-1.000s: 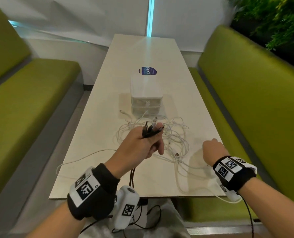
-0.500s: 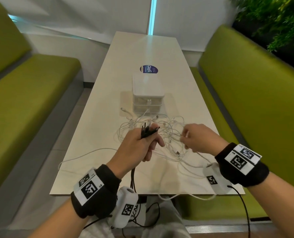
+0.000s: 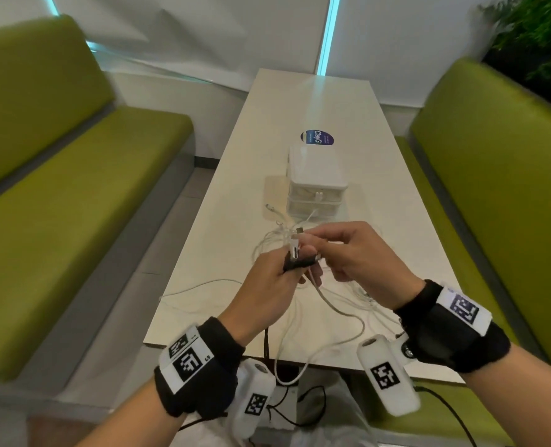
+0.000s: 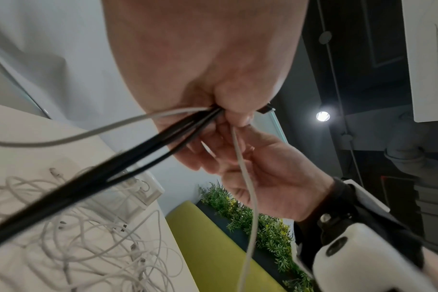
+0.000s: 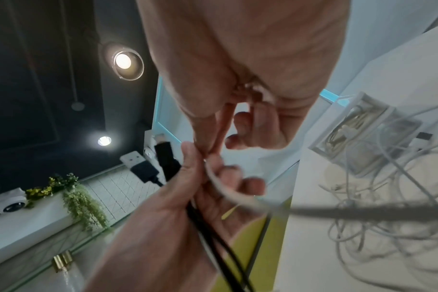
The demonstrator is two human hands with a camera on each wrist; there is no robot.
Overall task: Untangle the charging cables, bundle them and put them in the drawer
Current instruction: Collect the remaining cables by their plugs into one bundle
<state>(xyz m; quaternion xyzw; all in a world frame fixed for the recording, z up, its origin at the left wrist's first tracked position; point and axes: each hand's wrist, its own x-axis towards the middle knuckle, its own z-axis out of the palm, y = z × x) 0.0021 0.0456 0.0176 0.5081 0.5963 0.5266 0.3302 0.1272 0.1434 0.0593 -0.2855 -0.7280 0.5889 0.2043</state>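
The plug ends of the thin black charging cables point(image 3: 296, 264) are kept clenched in the left hand point(image 3: 264, 288), just in front of the small white plastic drawer unit point(image 3: 316, 188), while a white charging cable point(image 3: 325, 301) is pinched by the right hand point(image 3: 361, 256), seemingly so that it is added to the bundle, clear of the white tangle point(image 4: 93, 247) on the pale worktop point(image 3: 235, 195).

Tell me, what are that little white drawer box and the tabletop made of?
The small white drawer box looks like plastic: cloudy see-through drawer fronts show cables coiled inside, and the lid is smooth and glossy. The long cream tabletop seems laminate over board, smooth with a soft sheen and a thin dark edge; its core isn't visible.
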